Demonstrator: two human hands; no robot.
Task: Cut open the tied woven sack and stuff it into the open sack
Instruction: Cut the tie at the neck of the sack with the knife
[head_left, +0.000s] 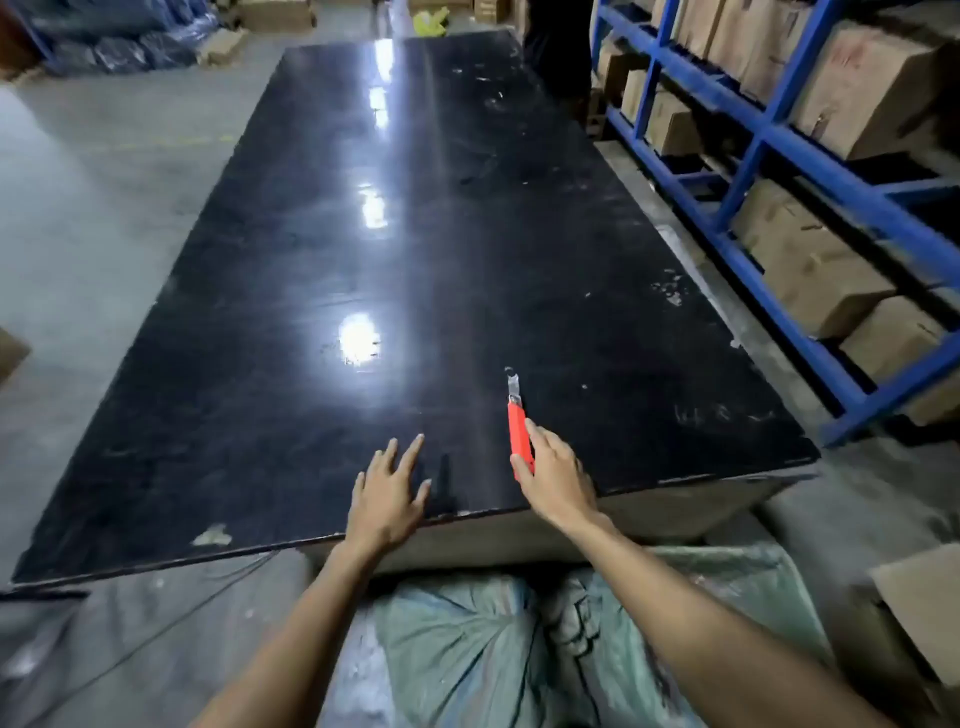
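From the head camera, your right hand (553, 475) lies over the rear end of the red utility knife (518, 434) on the black table (311, 260), index finger stretched along the handle and thumb at its near side; whether the fingers have closed on it or merely rest on it you cannot tell from here. Your left hand (389, 493) is spread flat, fingers released, pressing the table near its front edge and grasping nothing. The knife's long axis runs almost straight away from you, blade extended and pointing toward the far end of the table, handle end toward your wrist. To take it well, wrap the handle fully behind the blade carrier, keep the index finger off the steel, and lift it with the tip turned away from your left hand. The tied woven sack (467, 649) sits below the table edge between your forearms, its gathered neck facing up toward you; I judge the cut belongs there. The open sack is not clearly made out in this view.
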